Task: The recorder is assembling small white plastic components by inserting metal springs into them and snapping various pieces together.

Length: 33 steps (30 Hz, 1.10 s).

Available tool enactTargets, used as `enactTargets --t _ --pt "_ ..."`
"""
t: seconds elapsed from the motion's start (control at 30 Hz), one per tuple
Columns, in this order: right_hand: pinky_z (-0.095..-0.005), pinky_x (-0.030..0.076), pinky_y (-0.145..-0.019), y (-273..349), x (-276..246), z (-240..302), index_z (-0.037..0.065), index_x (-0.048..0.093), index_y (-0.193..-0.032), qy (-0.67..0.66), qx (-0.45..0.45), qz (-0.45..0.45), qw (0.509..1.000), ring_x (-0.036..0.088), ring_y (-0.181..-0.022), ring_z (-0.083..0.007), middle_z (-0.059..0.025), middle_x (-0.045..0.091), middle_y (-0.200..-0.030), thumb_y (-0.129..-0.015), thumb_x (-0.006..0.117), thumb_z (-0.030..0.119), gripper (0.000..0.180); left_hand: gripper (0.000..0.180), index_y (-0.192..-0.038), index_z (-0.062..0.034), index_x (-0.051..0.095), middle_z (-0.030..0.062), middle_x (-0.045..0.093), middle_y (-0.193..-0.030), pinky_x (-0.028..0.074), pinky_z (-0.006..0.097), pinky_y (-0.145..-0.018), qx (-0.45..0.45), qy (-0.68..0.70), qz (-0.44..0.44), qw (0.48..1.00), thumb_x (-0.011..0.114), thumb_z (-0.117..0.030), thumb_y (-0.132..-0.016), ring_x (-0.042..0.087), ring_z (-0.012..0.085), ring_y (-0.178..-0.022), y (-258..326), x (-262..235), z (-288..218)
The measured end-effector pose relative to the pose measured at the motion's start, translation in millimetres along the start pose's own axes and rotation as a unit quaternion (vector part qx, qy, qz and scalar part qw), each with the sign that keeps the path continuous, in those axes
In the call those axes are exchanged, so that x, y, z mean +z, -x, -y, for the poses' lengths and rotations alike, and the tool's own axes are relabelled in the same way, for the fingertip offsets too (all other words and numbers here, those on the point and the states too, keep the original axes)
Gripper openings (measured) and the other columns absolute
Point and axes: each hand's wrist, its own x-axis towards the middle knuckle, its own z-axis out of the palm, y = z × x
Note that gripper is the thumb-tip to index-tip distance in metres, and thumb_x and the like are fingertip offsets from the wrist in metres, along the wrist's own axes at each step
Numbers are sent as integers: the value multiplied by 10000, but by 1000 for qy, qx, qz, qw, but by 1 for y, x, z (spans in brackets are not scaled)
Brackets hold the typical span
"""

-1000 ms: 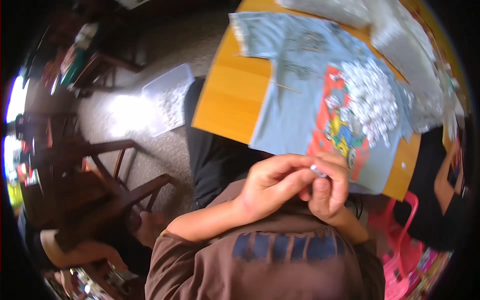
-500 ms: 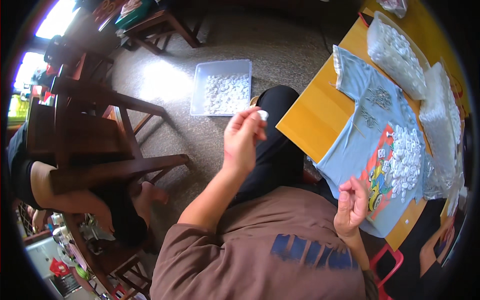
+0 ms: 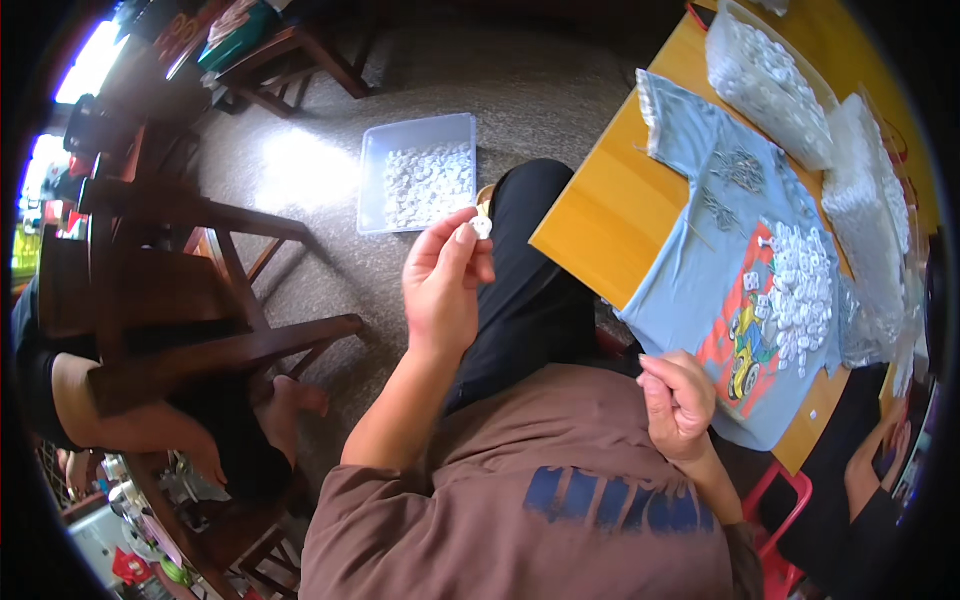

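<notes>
The left hand (image 3: pixel 445 285) is raised over the lap, pinching a small white piece (image 3: pixel 482 226) between thumb and fingertips, above and just right of a clear tub (image 3: pixel 372 160) of similar pieces on the floor. The right hand (image 3: pixel 678 400), loosely curled and holding nothing visible, rests near a blue shirt (image 3: pixel 690 270) on the wooden table (image 3: pixel 600 215).

The white piece (image 3: pixel 482 226) pinched at the left hand (image 3: pixel 442 285) fingertips is too small to tell its shape. Whatever the curled right hand (image 3: pixel 678 400) holds is hidden inside its fingers. The heap (image 3: pixel 800 295) on the shirt (image 3: pixel 700 270) just beyond that hand blurs together. The bags (image 3: pixel 770 85) farther out run off the edge.
</notes>
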Motion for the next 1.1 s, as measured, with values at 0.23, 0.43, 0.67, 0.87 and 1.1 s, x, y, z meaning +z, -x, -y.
enactTargets --t 0.23,0.43,0.67,0.87,1.1 --pt "-298 409 -503 5 -4 5 -20 598 -922 -14 -31 14 999 518 -554 -235 -95 546 -675 -724 607 -78 207 261 -1115 46 507 124 596 -857 437 209 -518 121 -43 231 964 522 -13 -862 543 115 -571 63 53 -33" --pt "-303 416 -516 23 -17 11 -8 596 -947 -43 -38 -13 998 526 -580 -238 -100 557 -694 -745 593 -58 208 282 -1135 45 498 111 590 -889 457 206 -535 98 -66 304 945 527 14 -856 562 112 -624 94 70 -37" --pt "-294 403 -514 30 -19 12 1 596 -950 -49 -66 -28 996 520 -572 -222 -96 550 -671 -765 577 -31 189 296 -1109 31 505 103 584 -744 379 230 -489 64 -132 284 948 571 -92 -848 492 122 -508 123 84 -39" --pt "-312 434 -558 32 -17 13 16 595 -949 -58 -33 11 998 542 -619 -252 -102 564 -708 -765 584 -20 188 265 -1112 36 505 102 588 -804 414 210 -524 46 -142 277 949 528 -24 -855 521 113 -556 120 75 -37" --pt "-287 402 -522 28 -15 11 6 591 -934 -95 13 14 995 495 -559 -212 -86 528 -663 -792 575 -25 147 240 -1062 8 495 101 578 -831 405 201 -549 -67 -126 53 988 531 -67 -837 506 102 -588 46 19 -1"
